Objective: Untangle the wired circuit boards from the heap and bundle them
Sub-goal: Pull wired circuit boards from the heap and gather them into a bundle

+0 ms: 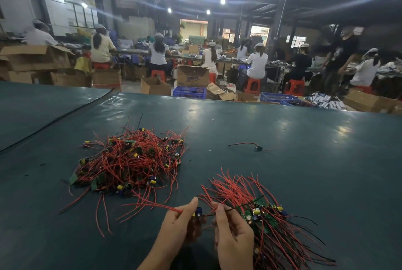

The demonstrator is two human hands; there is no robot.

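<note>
Partway. Large heap (130, 161) sits on tabletop (304, 139), beyond the hands. Left hand (174, 224) fingers pinch one board's (198, 212) wire; right hand (232, 235) grips a sizeable bundle (269, 222). Most remains.

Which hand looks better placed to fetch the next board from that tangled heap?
Probably the left hand: the heap lies over on the left, and that hand pinches only one wired board. The right hand grips the whole sorted bundle, farther from the heap.
</note>
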